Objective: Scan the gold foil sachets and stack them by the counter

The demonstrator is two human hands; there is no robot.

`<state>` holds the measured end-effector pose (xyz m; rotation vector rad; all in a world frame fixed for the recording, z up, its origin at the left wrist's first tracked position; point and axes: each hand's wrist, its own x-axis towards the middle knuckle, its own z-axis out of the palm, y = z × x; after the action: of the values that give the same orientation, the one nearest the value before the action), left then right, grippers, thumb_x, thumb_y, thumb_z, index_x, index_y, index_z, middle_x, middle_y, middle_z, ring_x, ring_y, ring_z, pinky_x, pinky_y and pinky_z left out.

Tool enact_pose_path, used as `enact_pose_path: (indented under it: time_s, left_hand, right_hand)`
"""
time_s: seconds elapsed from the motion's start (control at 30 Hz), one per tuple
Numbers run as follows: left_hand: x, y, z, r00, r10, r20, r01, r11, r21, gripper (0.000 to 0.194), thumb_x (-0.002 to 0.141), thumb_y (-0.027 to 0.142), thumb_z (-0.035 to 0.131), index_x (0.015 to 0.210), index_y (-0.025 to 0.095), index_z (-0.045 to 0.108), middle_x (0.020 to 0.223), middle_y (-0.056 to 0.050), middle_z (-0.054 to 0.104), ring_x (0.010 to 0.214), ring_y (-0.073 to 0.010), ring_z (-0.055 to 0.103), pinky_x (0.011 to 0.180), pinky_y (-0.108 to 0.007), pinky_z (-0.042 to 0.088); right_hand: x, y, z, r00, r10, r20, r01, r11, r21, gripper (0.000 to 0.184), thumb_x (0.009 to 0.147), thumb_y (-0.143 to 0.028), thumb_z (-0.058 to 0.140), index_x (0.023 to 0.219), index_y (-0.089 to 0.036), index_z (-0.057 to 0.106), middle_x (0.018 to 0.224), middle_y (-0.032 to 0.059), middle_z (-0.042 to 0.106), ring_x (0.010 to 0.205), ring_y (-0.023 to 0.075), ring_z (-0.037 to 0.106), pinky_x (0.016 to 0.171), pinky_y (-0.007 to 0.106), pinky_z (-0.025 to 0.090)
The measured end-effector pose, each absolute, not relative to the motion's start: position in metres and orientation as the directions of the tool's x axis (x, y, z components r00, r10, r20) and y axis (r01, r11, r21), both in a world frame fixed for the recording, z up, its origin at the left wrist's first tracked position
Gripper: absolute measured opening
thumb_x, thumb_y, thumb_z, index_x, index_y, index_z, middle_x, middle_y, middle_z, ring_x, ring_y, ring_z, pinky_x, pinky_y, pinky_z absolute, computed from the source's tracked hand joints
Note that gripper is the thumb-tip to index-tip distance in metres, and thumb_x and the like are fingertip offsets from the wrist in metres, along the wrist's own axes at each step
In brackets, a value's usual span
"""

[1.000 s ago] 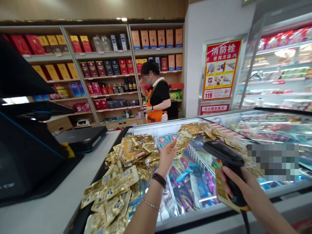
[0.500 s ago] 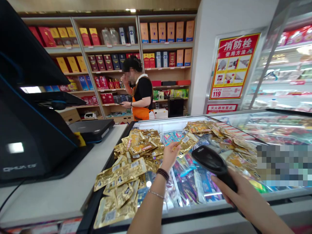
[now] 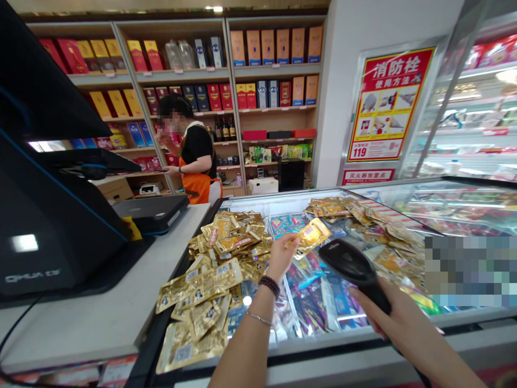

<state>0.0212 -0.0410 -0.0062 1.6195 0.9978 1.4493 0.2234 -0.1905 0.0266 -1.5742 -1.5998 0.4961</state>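
Observation:
My left hand (image 3: 281, 254) pinches one end of a gold foil snack packet (image 3: 312, 238) above the glass-topped freezer (image 3: 355, 318). In my right hand (image 3: 382, 310) is a black barcode scanner (image 3: 350, 264), gripped by its handle, with its head close to the right of the packet. Light from the scanner falls on the packet and brightens it. A pile of similar gold packets (image 3: 218, 280) lies left of my left hand on the freezer top. Farther right, behind the scanner, a second heap of gold packets (image 3: 355, 215) rests on the glass.
A checkout machine (image 3: 48, 215) with a screen stands on the white counter (image 3: 109, 302) at left. Behind the freezer a co-worker in an orange apron (image 3: 197, 175) stands by shelves of boxed bottles (image 3: 258, 94). The freezer's black edge (image 3: 151, 345) runs beside the counter.
The packet is now lit up by the scanner's light, while before it was not. My hands stay nearly in place. The co-worker has moved left along the shelves.

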Motion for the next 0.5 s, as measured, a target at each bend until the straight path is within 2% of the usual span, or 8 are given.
enact_pose_path:
  time_s: [0.3,0.5]
  left_hand:
    - [0.022,-0.04,-0.007,0.055,0.914,0.403,0.133,-0.406,0.904,0.022,0.086,0.025,0.059,0.1,0.016,0.073,0.101,-0.008,0.075,0.095,-0.0215,0.068,0.09,-0.037,0.053]
    - [0.014,-0.049,0.006,0.108,0.892,0.44,0.341,-0.449,0.826,0.028,0.091,0.02,0.05,0.108,0.015,0.071,0.103,-0.008,0.075,0.095,-0.0206,0.068,0.091,-0.035,0.052]
  right_hand:
    - [0.22,-0.197,0.036,0.128,0.953,0.273,0.6,0.144,-0.787,0.045,0.074,-0.071,0.053,0.071,-0.027,0.053,0.04,-0.002,0.051,0.035,0.0197,0.049,0.04,0.032,0.038]
    - [0.23,-0.194,0.021,0.182,0.942,0.282,0.557,0.137,-0.819,0.046,0.073,-0.075,0.055,0.058,-0.031,0.051,0.041,0.0027,0.05,0.035,0.0217,0.046,0.04,0.038,0.038]
